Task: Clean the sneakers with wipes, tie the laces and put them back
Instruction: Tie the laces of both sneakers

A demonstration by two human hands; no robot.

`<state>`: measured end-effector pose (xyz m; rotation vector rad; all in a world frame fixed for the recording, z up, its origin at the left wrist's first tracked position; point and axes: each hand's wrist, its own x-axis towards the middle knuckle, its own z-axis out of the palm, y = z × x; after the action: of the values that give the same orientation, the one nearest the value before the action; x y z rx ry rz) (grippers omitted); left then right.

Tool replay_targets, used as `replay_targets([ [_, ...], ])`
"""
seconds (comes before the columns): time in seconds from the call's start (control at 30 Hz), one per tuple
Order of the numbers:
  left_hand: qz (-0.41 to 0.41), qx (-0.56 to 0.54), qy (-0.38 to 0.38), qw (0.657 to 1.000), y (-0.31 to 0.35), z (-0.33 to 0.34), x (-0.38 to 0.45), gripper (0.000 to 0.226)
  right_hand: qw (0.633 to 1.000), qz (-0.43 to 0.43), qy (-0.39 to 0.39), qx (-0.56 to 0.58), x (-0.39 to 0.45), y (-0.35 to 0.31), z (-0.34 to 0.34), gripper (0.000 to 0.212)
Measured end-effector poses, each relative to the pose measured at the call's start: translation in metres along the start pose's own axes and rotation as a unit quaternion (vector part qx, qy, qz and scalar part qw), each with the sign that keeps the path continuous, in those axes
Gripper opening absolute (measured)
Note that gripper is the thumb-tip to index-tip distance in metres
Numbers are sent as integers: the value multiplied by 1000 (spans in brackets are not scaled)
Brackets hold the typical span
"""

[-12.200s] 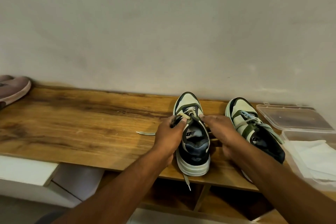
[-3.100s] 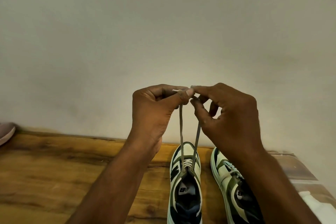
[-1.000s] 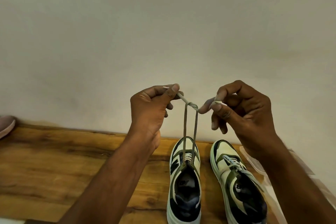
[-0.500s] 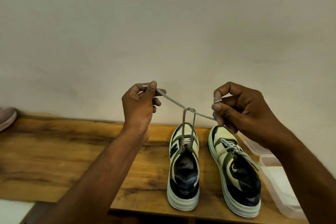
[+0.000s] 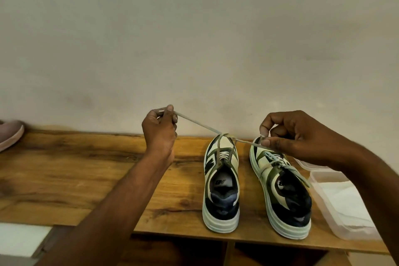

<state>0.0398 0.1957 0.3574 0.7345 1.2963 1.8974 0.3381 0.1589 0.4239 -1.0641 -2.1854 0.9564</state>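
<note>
Grey lace (image 5: 199, 124) taut btwn hands.

A pink shoe (image 5: 9, 135) lies at the wooden shelf's (image 5: 75, 175) far left end, against the pale wall (image 5: 194, 39).

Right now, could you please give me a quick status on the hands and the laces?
Left hand and right hand each pinch a lace end. First knot pulled out above left sneaker, not yet snug. Nothing obstructing.

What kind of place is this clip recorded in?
Probably a home entryway or shoe-storage spot: a wooden shelf against a plain wall, a pair of sneakers on it, another shoe at the left edge, open compartments below.
</note>
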Motion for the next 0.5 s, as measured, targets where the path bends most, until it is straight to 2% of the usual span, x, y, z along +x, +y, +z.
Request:
replay_targets([
  [0.17, -16, 5, 48, 999, -17, -12, 14, 15, 998, 55, -42, -11, -7, -1, -3, 6],
  [0.3, -21, 15, 80, 996, -26, -23, 27, 29, 993, 93, -69, -11, -12, 1, -6, 8],
  [0.5, -24, 40, 93, 995, -37, -31, 34, 28, 979, 180, -96, -29, -23, 10, -12, 4],
])
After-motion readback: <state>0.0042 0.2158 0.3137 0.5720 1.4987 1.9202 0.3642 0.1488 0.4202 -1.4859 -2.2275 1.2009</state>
